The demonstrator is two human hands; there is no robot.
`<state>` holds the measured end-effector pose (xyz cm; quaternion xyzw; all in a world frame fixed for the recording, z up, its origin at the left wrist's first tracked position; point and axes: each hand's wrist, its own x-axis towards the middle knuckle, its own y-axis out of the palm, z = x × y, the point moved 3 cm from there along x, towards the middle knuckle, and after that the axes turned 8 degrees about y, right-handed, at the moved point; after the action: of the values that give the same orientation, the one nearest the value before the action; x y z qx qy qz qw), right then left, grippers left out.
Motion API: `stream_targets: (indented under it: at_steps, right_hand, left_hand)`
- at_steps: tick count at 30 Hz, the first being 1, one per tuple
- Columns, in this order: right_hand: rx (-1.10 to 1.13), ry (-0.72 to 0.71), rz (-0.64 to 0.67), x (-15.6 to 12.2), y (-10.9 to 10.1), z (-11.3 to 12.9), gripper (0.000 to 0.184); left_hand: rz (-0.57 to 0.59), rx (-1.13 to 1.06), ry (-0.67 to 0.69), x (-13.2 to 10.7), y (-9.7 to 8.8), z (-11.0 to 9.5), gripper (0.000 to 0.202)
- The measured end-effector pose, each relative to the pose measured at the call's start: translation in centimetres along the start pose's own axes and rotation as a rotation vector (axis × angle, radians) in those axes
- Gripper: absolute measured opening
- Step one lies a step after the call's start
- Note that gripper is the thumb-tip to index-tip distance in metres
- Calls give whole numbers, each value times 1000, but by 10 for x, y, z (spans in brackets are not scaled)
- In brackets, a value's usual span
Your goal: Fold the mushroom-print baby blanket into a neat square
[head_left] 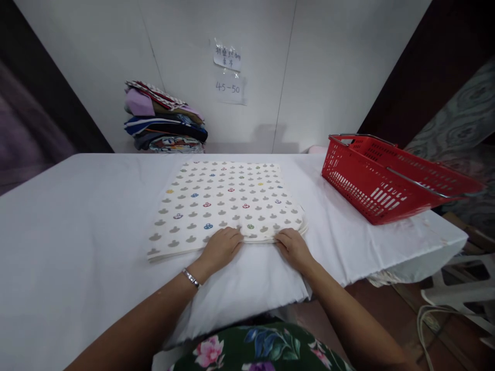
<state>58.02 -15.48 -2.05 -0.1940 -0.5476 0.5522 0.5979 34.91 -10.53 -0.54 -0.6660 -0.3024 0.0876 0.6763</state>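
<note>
A folded white cloth (228,206) printed with rows of grey and coloured motifs lies flat on the table, its layers showing along the front edge. My left hand (222,245), with a silver band at the wrist, has its fingers curled over the middle of that front edge. Farther right along the same edge, my right hand (294,248) grips the cloth near its front right corner. Both thumbs are partly hidden, and the cloth is slightly puckered between the hands.
A white sheet covers the table (77,247). On the right stands a red plastic basket (359,180) with metal handles. A stack of folded fabrics (166,121) is at the back left against the wall. Two paper notes (229,88) hang above. A white stool (460,288) is at the lower right.
</note>
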Motion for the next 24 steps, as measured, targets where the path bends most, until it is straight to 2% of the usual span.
stream_targets:
  at_steps: [5,11,16,24]
  right_hand:
    - [-8,9,3,-1,1,-1,17]
    - [-6,10,-2,-1,3,-3,18]
    - [-15,11,-5,-1,3,-3,19]
    - [-13,14,7,-1,3,-1,17]
  left_hand:
    - [-21,28,-12,2,0,0,23]
    - [-6,30,-5,5,0,0,18]
    - [-42,31,-14,11,-7,3,18]
    - [53,-149,-18,9,-9,5,22]
